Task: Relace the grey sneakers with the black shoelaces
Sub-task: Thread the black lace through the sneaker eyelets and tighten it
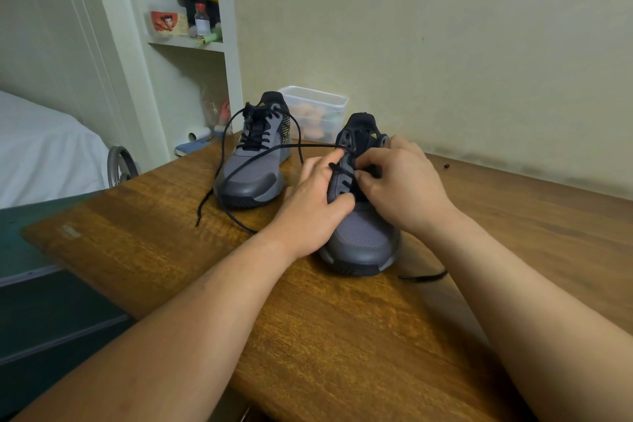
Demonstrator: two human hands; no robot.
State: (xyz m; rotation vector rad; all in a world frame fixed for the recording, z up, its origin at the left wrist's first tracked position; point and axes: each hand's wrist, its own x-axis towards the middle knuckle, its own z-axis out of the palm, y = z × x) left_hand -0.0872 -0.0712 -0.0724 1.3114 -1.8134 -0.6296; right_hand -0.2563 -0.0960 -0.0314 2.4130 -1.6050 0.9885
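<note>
Two grey sneakers stand on the wooden table [342, 336], toes toward me. The far left sneaker [253, 161] is laced with a black lace whose loose ends trail onto the table. My left hand [311, 205] grips the left side of the near right sneaker [363, 236], thumb across its upper. My right hand [400, 181] pinches the black shoelace [274, 151] at the eyelets over the tongue. That lace loops out to the left and back across the table. Its other end [424, 277] lies by the toe on the right.
A clear plastic container [317, 111] stands behind the sneakers against the wall. White shelves [191, 41] with bottles are at the back left, and a bed with a white sheet [41, 144] lies left. A small dark speck [446, 166] sits on the table at right.
</note>
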